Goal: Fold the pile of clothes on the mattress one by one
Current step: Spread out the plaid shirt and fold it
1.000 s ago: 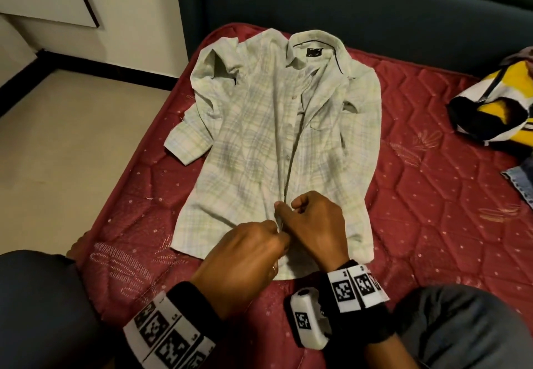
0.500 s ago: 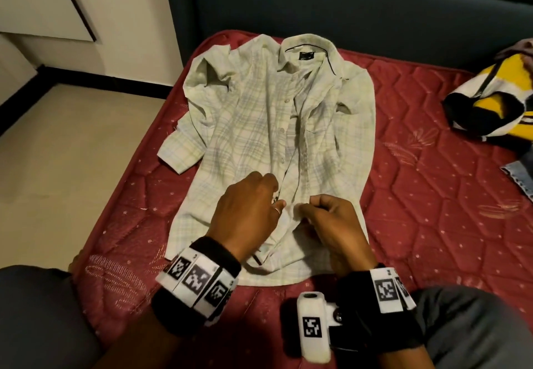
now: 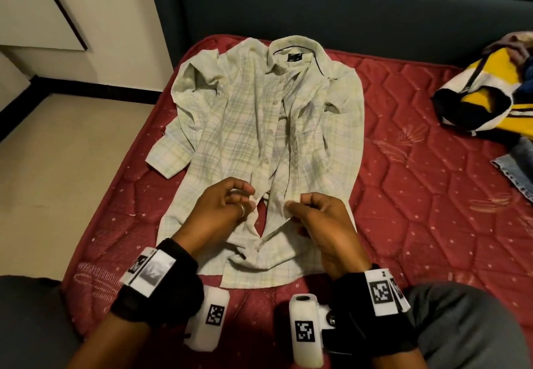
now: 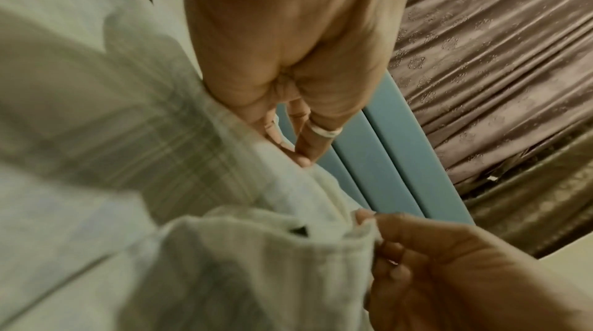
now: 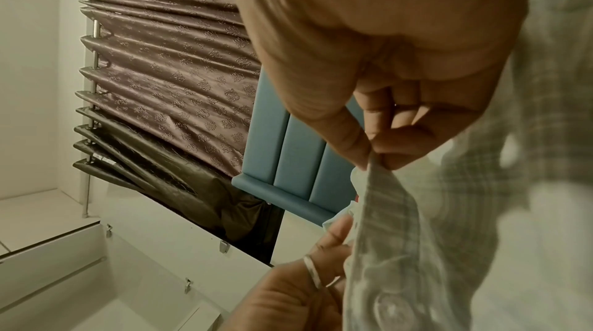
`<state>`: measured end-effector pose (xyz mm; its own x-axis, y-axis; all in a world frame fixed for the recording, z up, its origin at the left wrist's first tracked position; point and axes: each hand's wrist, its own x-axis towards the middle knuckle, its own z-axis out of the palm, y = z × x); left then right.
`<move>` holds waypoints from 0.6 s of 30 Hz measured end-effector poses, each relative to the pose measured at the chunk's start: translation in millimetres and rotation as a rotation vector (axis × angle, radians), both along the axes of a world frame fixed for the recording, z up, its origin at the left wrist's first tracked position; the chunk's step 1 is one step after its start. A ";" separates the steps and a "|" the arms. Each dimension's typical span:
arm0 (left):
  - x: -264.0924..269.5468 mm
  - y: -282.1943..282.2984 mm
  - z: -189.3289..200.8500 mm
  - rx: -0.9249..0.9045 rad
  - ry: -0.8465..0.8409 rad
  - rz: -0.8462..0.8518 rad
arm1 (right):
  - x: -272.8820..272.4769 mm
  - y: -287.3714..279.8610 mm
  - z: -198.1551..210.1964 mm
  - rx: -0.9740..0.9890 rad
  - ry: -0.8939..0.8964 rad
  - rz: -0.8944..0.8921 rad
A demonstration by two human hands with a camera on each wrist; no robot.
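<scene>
Nearest, at 6 o'clock: left hand (image 3: 222,213) and right hand (image 3: 323,221), each pinching one lower front edge of the pale plaid shirt (image 3: 259,126), the two edges held slightly apart. Shirt lies face-up on the red mattress (image 3: 418,195), collar at 12 o'clock. Farther, at 2 o'clock: yellow-black-white garment (image 3: 484,94); denim (image 3: 516,166) at 3 o'clock.

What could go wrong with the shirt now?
The left hand and right hand each pinch one front edge of the shirt. If a grip slips, that edge may flop back crooked. One sleeve lies near the mattress edge and could slide off. The bunched bottom may fold in with wrinkles.
</scene>
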<state>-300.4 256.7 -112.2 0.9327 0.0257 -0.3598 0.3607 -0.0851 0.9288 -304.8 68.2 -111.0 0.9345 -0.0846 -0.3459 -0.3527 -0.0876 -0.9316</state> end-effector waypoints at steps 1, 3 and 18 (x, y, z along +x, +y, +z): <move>0.1 1.8 5.0 -0.052 0.004 0.002 | -0.7 0.9 3.3 0.033 -0.001 0.005; -0.9 4.9 14.3 -0.079 -0.017 -0.025 | -2.5 3.0 8.9 0.090 -0.001 0.021; 11.5 -11.8 -6.7 0.273 -0.133 -0.036 | -2.4 9.8 8.9 0.139 0.028 0.011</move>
<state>-288.9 245.0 -118.9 0.9733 0.0707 -0.2185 0.2293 -0.3490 0.9086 -307.2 78.0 -102.0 0.9247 -0.0241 -0.3800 -0.3790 0.0379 -0.9246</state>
